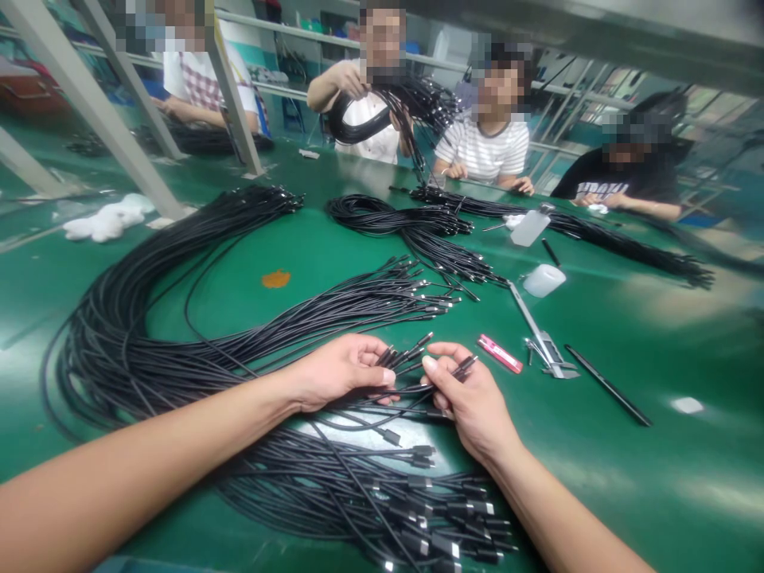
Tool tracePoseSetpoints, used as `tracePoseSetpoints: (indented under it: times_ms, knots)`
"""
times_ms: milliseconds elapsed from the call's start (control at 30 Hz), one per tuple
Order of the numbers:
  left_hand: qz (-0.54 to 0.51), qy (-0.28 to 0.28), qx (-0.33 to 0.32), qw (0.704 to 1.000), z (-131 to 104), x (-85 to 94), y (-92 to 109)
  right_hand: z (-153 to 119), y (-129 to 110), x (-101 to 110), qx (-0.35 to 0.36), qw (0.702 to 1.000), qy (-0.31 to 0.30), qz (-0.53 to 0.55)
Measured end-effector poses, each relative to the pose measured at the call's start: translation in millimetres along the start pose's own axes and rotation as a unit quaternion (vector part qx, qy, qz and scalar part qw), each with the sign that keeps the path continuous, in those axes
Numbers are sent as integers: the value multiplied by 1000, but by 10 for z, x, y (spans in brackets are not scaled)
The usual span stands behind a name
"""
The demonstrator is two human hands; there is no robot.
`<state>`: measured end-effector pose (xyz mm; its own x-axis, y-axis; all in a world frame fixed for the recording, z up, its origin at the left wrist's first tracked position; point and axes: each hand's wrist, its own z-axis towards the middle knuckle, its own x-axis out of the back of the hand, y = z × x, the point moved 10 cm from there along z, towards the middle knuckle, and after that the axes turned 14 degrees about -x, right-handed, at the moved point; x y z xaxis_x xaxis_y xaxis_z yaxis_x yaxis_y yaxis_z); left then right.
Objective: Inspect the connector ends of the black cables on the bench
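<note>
My left hand (340,370) is closed around several black USB cables, whose plug ends stick out past the fingers. Close beside it, my right hand (474,398) pinches a black cable with its metal-tipped plug (467,365) pointing up and to the right. Below both hands lies a spread of cable ends (423,509) with larger flat plugs. A thick bundle of black cables (107,318) loops round on the left, and one branch of its slim plugs (418,298) lies just beyond my hands.
On the green table (597,477) are a caliper (537,334), a pink packet (500,353), a black pen (609,386) and a white roll (544,280). More cable bundles (382,215) lie farther back. Metal posts (101,103) rise at left. Several people sit opposite; one holds coiled cables (364,127).
</note>
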<state>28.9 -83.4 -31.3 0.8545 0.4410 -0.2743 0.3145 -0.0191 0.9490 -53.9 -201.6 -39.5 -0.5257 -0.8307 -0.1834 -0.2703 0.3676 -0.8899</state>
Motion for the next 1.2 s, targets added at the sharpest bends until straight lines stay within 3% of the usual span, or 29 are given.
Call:
tracePoseSetpoints:
  times_ms: [133, 267, 433, 567, 667, 733, 800, 833, 867, 900, 933, 967, 1000, 1067, 1133, 1200]
  knots:
    - [19, 46, -33, 998, 43, 139, 68, -11, -98, -8, 50, 992, -10, -119]
    - [30, 56, -59, 996, 63, 188, 130, -80, -200, -111, 85, 956, -47, -278]
    - [36, 57, -65, 996, 63, 193, 146, -314, -232, -336, 91, 902, -171, -387]
    - [64, 49, -73, 994, 70, 175, 148, -584, -148, -482, 48, 853, -317, -411]
    - [99, 48, -93, 990, 84, 170, 163, -760, -171, -504, 51, 810, -413, -413]
    - [106, 50, -100, 988, 92, 171, 158, -769, -227, -426, 54, 801, -446, -396]
    - [102, 52, -98, 989, 96, 172, 143, -538, -353, -204, 63, 846, -382, -367]
    - [98, 54, -97, 989, 97, 175, 140, -329, -447, 0, 75, 886, -292, -352]
    - [96, 56, -97, 989, 96, 179, 140, -112, -555, 284, 93, 921, -165, -342]
    - [96, 58, -96, 989, 95, 181, 142, 48, -671, 624, 120, 933, -10, -338]
    - [95, 59, -95, 989, 94, 183, 143, 134, -736, 919, 137, 915, 127, -359]
    - [95, 62, -94, 989, 93, 185, 145, 177, -766, 1114, 150, 874, 230, -402]
    - [95, 64, -94, 989, 92, 188, 146, 235, -749, 1192, 155, 835, 277, -450]
    - [93, 69, -97, 989, 93, 192, 152, 368, -639, 1188, 147, 789, 283, -525]
    - [89, 73, -104, 988, 96, 196, 161, 417, -546, 1079, 142, 787, 252, -545]
    - [83, 80, -111, 987, 99, 205, 167, 344, -549, 892, 157, 808, 226, -520]
